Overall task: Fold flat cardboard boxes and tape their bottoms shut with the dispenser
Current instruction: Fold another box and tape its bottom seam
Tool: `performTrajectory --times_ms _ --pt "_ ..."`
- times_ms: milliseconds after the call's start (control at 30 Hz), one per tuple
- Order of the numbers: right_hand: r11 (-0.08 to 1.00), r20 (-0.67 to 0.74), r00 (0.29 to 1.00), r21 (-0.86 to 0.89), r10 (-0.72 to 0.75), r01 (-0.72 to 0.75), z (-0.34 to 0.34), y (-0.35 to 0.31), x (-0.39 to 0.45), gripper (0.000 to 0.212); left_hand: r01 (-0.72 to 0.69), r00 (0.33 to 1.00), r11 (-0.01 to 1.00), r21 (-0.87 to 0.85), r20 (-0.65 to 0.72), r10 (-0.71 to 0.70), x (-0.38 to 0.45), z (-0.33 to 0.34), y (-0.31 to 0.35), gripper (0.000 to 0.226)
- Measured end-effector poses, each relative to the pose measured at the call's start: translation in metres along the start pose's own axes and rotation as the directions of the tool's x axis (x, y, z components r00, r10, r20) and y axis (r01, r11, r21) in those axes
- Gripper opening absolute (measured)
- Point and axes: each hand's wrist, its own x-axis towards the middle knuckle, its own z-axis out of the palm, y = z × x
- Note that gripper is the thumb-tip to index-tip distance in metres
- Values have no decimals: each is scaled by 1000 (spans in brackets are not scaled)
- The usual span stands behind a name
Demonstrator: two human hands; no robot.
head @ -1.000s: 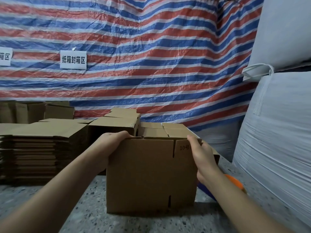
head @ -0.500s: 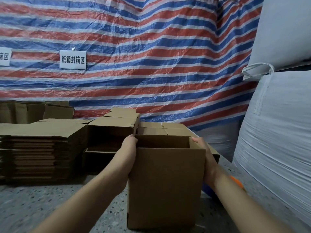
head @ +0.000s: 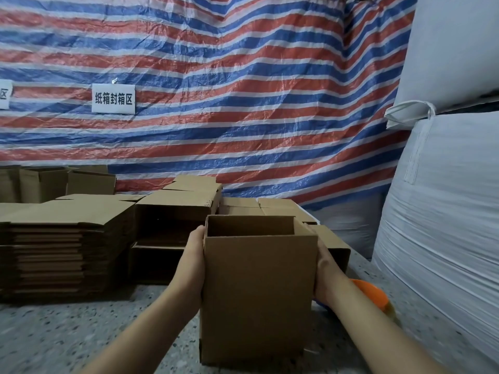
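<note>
box (head: 256,292) now squared into an open tube, was flat a second ago | stands upright at desk (head: 67,336) near edge | left hand (head: 193,263) and right hand (head: 325,268) press its sides, fingers hidden | we judge flaps next, dispenser (head: 370,294) beside right arm

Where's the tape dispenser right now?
Head view, lower right: the orange dispenser lies on the floor behind the right hand, between the box and white sack.
</note>
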Motion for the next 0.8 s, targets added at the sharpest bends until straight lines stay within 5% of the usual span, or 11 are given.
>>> performTrajectory --times_ms 300,533,700,800 --pt "999 52 999 -40 -16 18 -11 11 -7 65 13 1000 1000 25 -16 -13 8 -5 -4 51" --pt "1000 -62 998 0 6 -6 -15 25 1 69 66 998 998 3 4 -66 2 -5 -10 44" --pt "997 -87 996 -72 15 -21 -15 23 8 64 31 997 999 45 69 -34 -4 -3 -8 17" --pt "999 -72 997 -33 32 -35 -14 23 5 68 9 1000 1000 -2 5 -9 -5 -4 -9 28"
